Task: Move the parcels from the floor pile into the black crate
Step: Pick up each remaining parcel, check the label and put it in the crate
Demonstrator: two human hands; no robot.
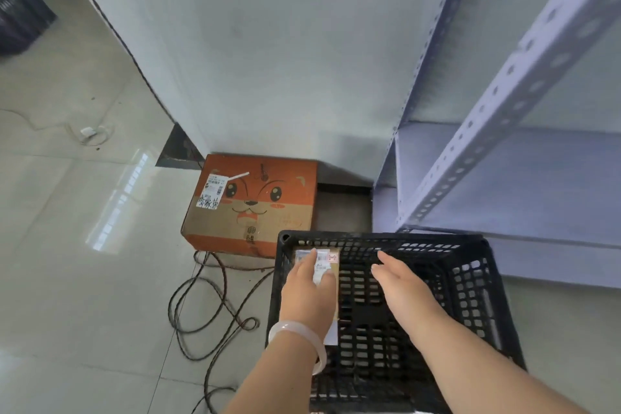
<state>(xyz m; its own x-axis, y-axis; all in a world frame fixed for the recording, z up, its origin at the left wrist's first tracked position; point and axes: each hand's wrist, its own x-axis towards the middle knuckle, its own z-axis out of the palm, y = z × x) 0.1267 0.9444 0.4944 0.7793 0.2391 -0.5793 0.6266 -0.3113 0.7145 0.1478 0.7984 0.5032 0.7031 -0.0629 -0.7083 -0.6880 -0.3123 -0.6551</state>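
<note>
We have a small cardboard parcel (331, 264) down inside the black crate (470, 282), tucked against the crate's wall at about ten o'clock of its interior, and our left hand (307, 289) lies flat on top of it, fingers over its labels. Our right hand (400, 279) hovers open and empty above the crate's middle, fingers spread. We judge this step to be settling the parcel: press it flat into the corner so room stays for more. One large orange box (252, 205) waits on the floor at eleven o'clock of the crate, just beside it, near some cables (208, 309).
</note>
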